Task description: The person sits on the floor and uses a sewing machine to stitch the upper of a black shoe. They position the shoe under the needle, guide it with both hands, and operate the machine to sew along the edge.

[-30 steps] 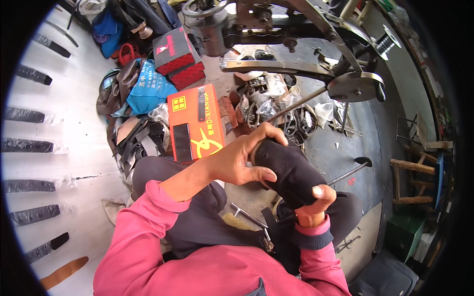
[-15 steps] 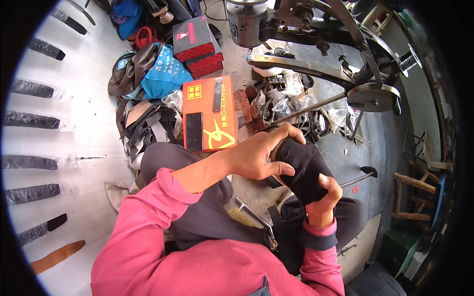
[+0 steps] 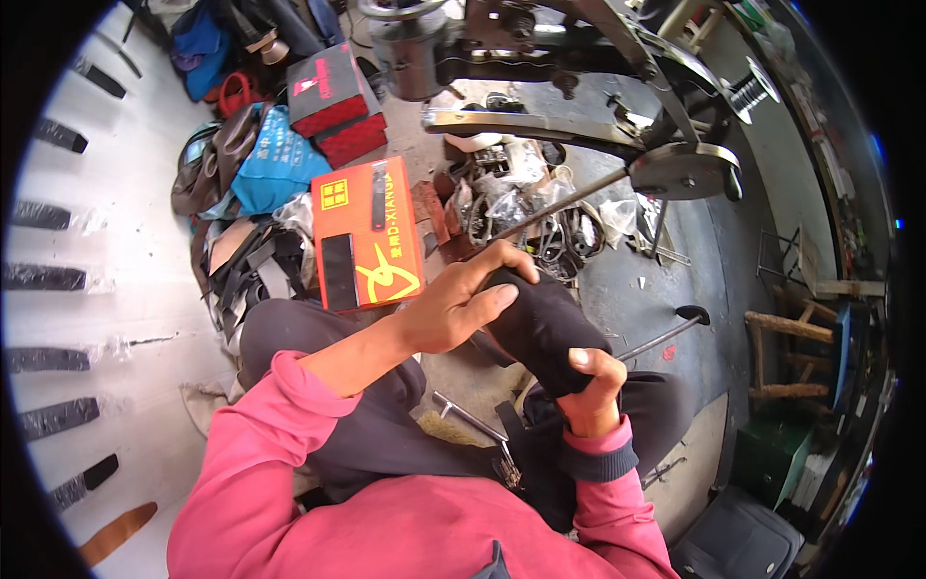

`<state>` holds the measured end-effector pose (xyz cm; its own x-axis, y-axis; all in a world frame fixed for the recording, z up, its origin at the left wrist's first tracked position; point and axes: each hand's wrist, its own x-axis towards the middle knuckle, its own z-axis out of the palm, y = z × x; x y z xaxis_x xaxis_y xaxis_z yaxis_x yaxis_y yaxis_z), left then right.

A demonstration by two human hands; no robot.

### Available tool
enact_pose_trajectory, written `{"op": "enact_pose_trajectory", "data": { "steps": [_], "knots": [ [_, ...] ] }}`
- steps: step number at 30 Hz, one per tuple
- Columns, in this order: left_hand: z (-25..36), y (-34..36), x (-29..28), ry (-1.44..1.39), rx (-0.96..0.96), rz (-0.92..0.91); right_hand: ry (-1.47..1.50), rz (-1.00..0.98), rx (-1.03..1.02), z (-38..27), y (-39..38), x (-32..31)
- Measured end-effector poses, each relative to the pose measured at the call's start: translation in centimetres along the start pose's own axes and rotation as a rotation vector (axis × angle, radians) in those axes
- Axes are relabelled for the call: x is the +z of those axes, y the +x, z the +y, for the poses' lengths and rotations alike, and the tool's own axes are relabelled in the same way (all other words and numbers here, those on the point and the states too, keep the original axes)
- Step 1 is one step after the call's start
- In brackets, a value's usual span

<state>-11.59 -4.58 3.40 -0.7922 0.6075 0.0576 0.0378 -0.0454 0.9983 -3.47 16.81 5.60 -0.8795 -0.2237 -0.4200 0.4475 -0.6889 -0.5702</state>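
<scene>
My left hand (image 3: 463,309) grips the upper end of a soft black item (image 3: 540,333), which looks like a shoe, with fingers curled over its top and thumb at its edge. My right hand (image 3: 593,391) holds its lower end from the right, thumb raised along the side; the fingers underneath are hidden. The item is tilted above my lap. Below it lie a T-shaped metal tool (image 3: 473,425) and a dark strap. A metal rod (image 3: 564,203) runs behind my hands.
An iron sewing machine (image 3: 685,169) stands ahead. An orange box (image 3: 367,261), stacked red-and-black boxes (image 3: 323,92), bags (image 3: 265,164) and piled scraps (image 3: 535,193) lie around it. A white board (image 3: 135,289) with black strips is left; wooden stools (image 3: 786,391) and a suitcase (image 3: 733,540) are right.
My left thumb has moved up along the item's edge from lower on its near side. My right hand keeps its hold. The whole view has shifted slightly.
</scene>
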Motion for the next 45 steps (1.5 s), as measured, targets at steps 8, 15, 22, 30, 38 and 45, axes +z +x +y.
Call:
{"op": "enact_pose_trajectory", "data": {
  "steps": [8, 15, 22, 30, 38, 45],
  "knots": [
    [1.1, -0.1, -0.4, 0.011, 0.025, -0.112, 0.117, -0.186, 0.073, 0.1, 0.5, -2.1],
    [1.1, 0.0, -1.1, 0.093, 0.009, -0.152, 0.082, -0.159, 0.067, -0.4, 0.6, -1.0],
    [-0.2, 0.1, 0.0, 0.305, 0.462, 0.107, 0.184, -0.096, 0.004, -0.2, 0.8, -0.6],
    [0.1, -0.4, -0.4, 0.452, 0.411, 0.050, 0.139, -0.031, 0.003, -0.2, 0.5, -1.3],
    [0.0, -0.3, -0.6, 0.377, 0.298, -0.075, 0.106, -0.054, -0.015, -0.3, 0.8, -1.9],
    [-0.6, -0.6, -0.3, 0.372, 0.267, -0.074, -0.021, 0.000, 0.000, -0.7, 0.7, -1.1]
  ]
}}
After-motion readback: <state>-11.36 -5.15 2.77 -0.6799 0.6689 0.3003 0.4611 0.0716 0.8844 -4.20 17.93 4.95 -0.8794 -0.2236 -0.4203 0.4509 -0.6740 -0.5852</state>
